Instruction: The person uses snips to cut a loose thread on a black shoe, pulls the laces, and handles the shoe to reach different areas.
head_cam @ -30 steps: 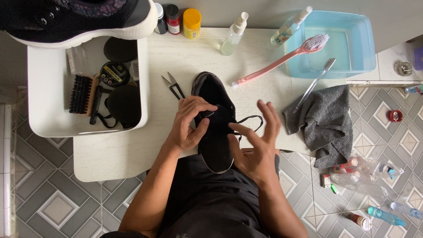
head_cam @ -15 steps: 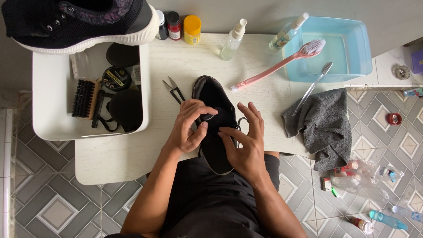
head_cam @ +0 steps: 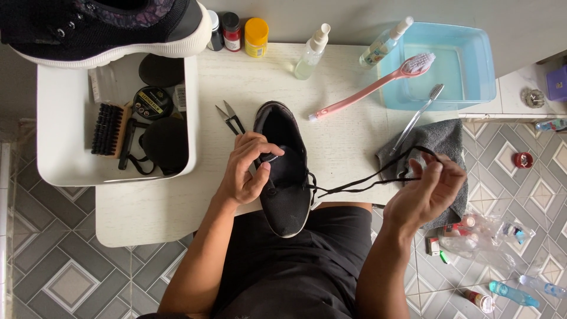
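A black shoe lies lengthwise on the white table, its heel end over the near edge. My left hand grips the shoe's left side near the tongue. My right hand is out to the right, over a grey cloth, pinching a black shoelace. The lace runs taut from the shoe's eyelets to my fingers and loops above them.
Small scissors lie left of the shoe. A white tray holds a brush, polish tin and dark pads; a second black sneaker rests above it. A pink brush, a blue basin, spray bottles and jars stand behind.
My right hand has left the shoe and swung far right, drawing the lace out taut. My left hand stays on the shoe.
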